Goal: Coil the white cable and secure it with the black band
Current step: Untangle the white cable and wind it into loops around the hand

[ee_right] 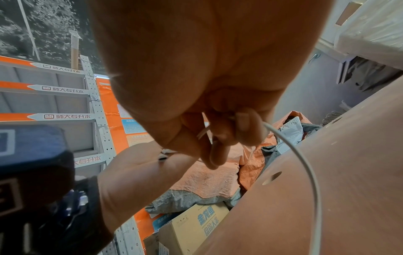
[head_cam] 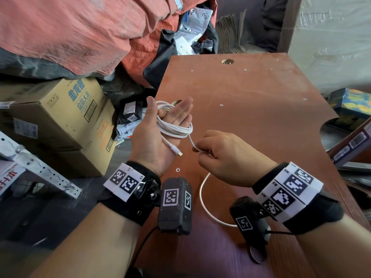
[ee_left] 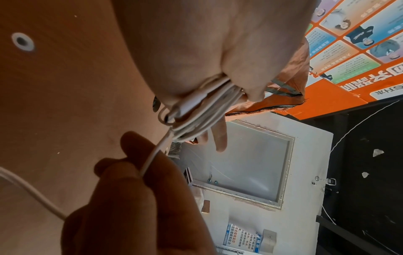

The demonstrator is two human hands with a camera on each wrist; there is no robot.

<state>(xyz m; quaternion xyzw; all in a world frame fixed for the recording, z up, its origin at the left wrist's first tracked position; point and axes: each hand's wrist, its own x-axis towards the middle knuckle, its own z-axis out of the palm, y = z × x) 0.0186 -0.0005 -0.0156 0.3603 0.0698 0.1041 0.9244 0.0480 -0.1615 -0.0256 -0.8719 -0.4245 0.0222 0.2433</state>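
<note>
The white cable (head_cam: pixel 174 129) is wound in several loops around my left hand (head_cam: pixel 170 113), which is held palm up over the left edge of the brown table (head_cam: pixel 261 117), fingers straight and thumb raised. Its plug (head_cam: pixel 176 150) lies across the palm toward the wrist. The left wrist view shows the loops (ee_left: pixel 205 117) and plug (ee_left: pixel 187 107) bunched against the palm. My right hand (head_cam: pixel 200 150) pinches the free strand just right of the coil (ee_left: pixel 139 169). Slack (head_cam: pixel 202 197) hangs from it and curves onto the table (ee_right: pixel 309 172). No black band shows in any view.
Stacked cardboard boxes (head_cam: pixel 60 117) and a perforated metal rail (head_cam: pixel 40 173) stand to the left of the table. An orange tarp (head_cam: pixel 80 27) and parcel bags pile up behind. Colourful boxes (head_cam: pixel 351 105) sit at the table's right edge. The tabletop has a round hole (head_cam: pixel 227 61).
</note>
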